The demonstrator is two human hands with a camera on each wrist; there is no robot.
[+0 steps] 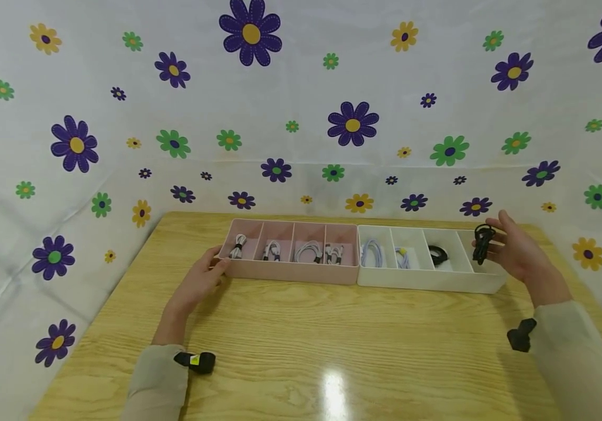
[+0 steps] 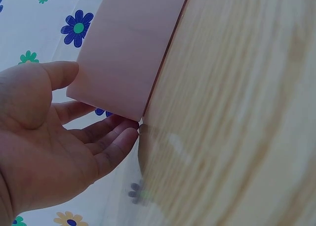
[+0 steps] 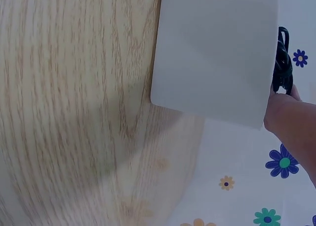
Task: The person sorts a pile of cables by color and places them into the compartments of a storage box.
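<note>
My right hand (image 1: pixel 516 248) holds a bundled black cable (image 1: pixel 482 242) by its upper part, over the rightmost compartment of the white divided box (image 1: pixel 429 279). In the right wrist view that box's plain wall hides most of the fingers, and the black cable (image 3: pixel 283 63) shows past its edge. At the left end of the pink divided box (image 1: pixel 290 272), my left hand (image 1: pixel 198 283) touches the corner. The left wrist view has its thumb against the pink wall (image 2: pixel 128 53) and the loosely bent fingers (image 2: pixel 116 149) along the end.
Both boxes stand end to end near the back of the wooden table (image 1: pixel 301 339). Bundled white cables (image 1: pixel 308 251) lie in the pink compartments. The white box holds a lilac cable (image 1: pixel 371 252), another with a yellow tie (image 1: pixel 402 257), and a black coil (image 1: pixel 437 255). Flowered cloth (image 1: pixel 301 93) hangs behind.
</note>
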